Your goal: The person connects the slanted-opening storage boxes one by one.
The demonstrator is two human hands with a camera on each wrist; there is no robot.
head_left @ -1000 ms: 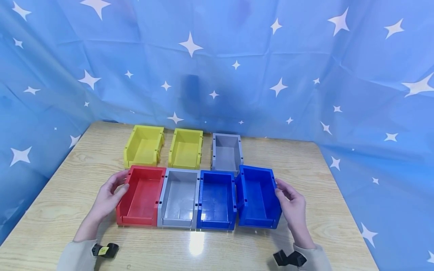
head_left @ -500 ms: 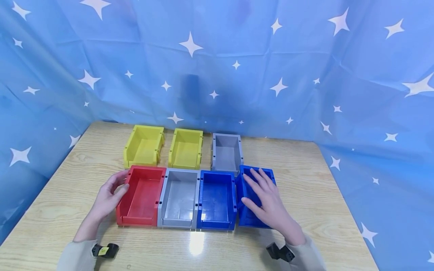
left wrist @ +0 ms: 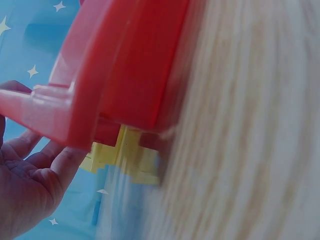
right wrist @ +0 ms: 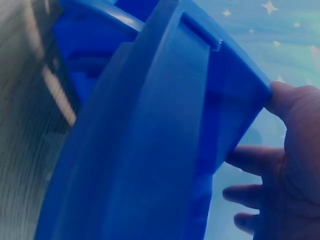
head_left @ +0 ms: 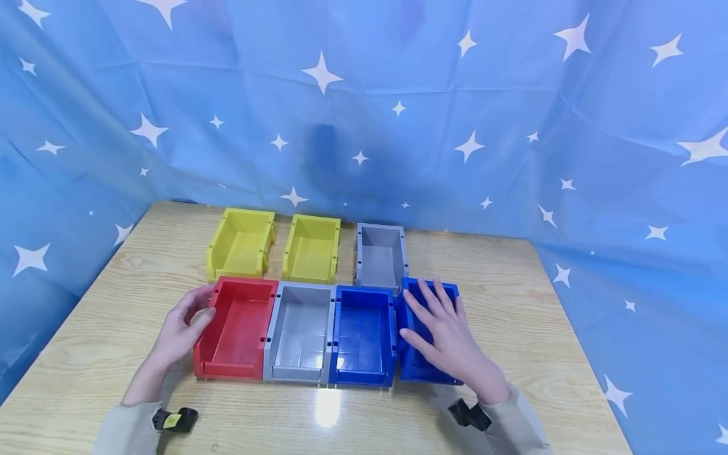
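Four-sided plastic storage bins stand in a front row in the head view: a red bin [head_left: 236,332], a light grey bin [head_left: 301,332], a blue bin [head_left: 364,335] and, at the right end, a second blue bin [head_left: 421,370]. My left hand [head_left: 179,335] holds the red bin's left wall, thumb at the rim. In the left wrist view, that hand's fingers [left wrist: 65,162] sit by the red bin's edge. Over the right-end blue bin my right hand [head_left: 449,341] spreads its straight fingers, hiding much of the inside. A narrow gap parts the two blue bins toward the front.
Behind the front row are two yellow bins [head_left: 241,246] and a darker grey bin [head_left: 381,256]. All stand on a wood-grain table [head_left: 256,417]. A blue curtain [head_left: 364,107] with white stars hangs at the table's far edge.
My right hand has left the outer right wall of the right-end blue bin and moved left over its top, fingers spread. The left hand stays on the red bin.
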